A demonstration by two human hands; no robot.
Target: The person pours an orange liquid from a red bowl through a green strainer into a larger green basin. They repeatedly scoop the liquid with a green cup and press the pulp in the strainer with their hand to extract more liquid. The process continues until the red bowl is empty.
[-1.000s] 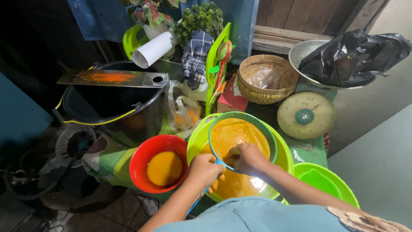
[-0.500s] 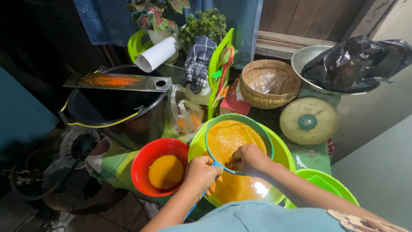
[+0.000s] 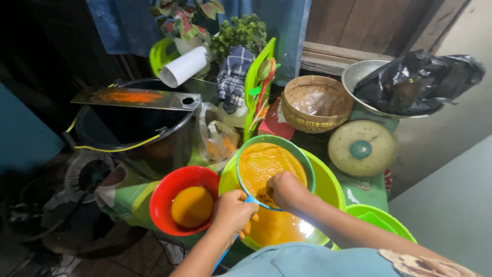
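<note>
A round strainer (image 3: 302, 160) with a teal rim, full of orange pulp, rests over a lime-green bowl (image 3: 330, 182) that holds orange liquid. My left hand (image 3: 233, 210) is closed around the strainer's blue handle at its near edge. My right hand (image 3: 287, 189) is balled up and pressing down into the pulp inside the strainer. Just left of the green bowl stands a red bowl (image 3: 171, 192) with orange liquid in it.
A black bucket (image 3: 128, 131) with a stained metal grater (image 3: 136, 97) across it stands at the left. Behind are a woven basket (image 3: 315, 105), a green kitchen scale (image 3: 361, 147), a metal bowl holding a black bag (image 3: 417, 82), and potted plants (image 3: 236, 33). Another green bowl (image 3: 379, 218) sits right.
The view has shifted slightly and closed in. My hands stay on the strainer, the right one still kneading the pulp in about the same spot.
</note>
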